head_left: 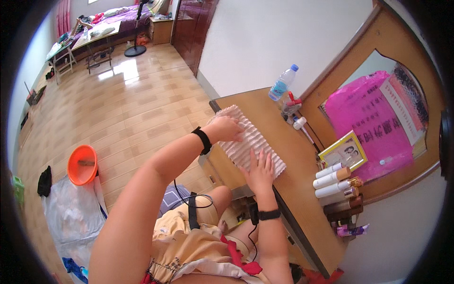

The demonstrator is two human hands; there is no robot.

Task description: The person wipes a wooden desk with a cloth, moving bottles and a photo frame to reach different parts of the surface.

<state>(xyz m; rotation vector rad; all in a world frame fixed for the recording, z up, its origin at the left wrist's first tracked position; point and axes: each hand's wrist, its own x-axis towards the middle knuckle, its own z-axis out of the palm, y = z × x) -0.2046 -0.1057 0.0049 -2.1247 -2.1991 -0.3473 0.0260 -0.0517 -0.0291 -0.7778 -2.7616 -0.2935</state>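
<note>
Wooden dressing table runs along the white wall, and on its near end lies the ribbed pink cloth under both your palms. Your left hand presses its far end, fingers together and flat; your right hand rests on the near end, fingers spread. Beyond stands a plastic water bottle; beside the mirror lie white tubes.

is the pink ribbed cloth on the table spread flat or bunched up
Spread flat: the pink ribbed cloth lies on the table under both palms.
</note>
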